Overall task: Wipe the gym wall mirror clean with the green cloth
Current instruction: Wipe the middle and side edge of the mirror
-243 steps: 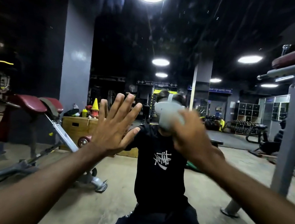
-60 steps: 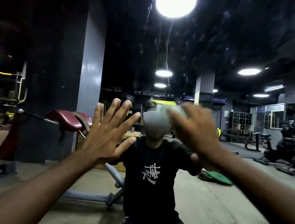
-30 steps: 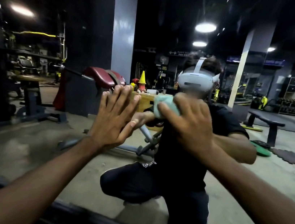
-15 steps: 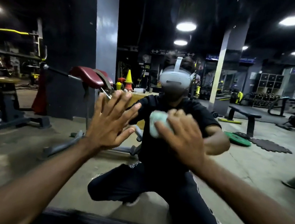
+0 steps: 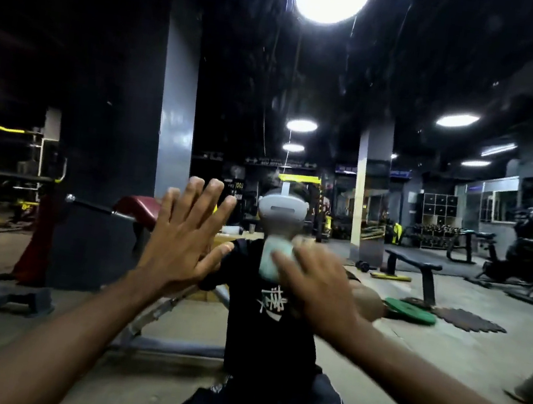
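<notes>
Wiped gym wall mirror mid-stroke, both hands raised to the glass.
Spread left hand wide and flat against it, holding nothing; pressed right hand over green cloth, bunched just beyond its fingertips, finger curl lost to blur. Risked, by judgement, cloth slipping out under fast strokes, and fresh prints beneath the left fingers smearing the glass.

Both bare arms reach forward. The left hand is flat, fingers straight and spread, palm away. The right hand, blurred, lies over a green cloth; its grip is unclear.
</notes>
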A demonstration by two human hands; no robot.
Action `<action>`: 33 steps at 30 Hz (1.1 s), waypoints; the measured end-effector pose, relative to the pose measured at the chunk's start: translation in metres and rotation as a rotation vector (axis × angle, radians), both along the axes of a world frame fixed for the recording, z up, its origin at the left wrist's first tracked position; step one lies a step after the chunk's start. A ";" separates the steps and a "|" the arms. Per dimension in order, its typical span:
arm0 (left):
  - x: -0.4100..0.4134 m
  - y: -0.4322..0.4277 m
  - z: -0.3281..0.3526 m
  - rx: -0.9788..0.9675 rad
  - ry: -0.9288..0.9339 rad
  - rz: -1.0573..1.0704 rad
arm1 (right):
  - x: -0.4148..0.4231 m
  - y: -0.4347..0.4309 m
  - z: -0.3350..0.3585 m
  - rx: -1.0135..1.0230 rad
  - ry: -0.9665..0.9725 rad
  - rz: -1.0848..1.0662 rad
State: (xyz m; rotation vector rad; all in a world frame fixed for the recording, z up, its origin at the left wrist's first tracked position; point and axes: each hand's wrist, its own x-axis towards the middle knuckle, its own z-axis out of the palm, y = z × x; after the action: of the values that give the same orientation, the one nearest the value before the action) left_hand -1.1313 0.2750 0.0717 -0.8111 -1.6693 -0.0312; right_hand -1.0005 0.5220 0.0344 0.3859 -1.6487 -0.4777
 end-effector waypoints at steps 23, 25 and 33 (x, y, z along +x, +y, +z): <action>-0.007 -0.022 0.027 0.139 -0.061 0.026 | -0.023 -0.039 0.084 -0.134 -0.052 0.081; -0.011 -0.026 0.027 0.110 -0.078 0.016 | -0.023 -0.039 0.049 0.066 -0.152 0.071; -0.015 -0.029 0.021 0.100 -0.081 0.001 | -0.024 -0.036 0.121 -0.200 0.122 0.074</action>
State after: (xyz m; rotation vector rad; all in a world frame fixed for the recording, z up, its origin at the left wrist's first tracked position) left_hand -1.1463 0.2458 0.0927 -0.7414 -1.7296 -0.1476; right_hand -1.0247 0.4861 0.1555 0.2630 -1.5414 -0.2727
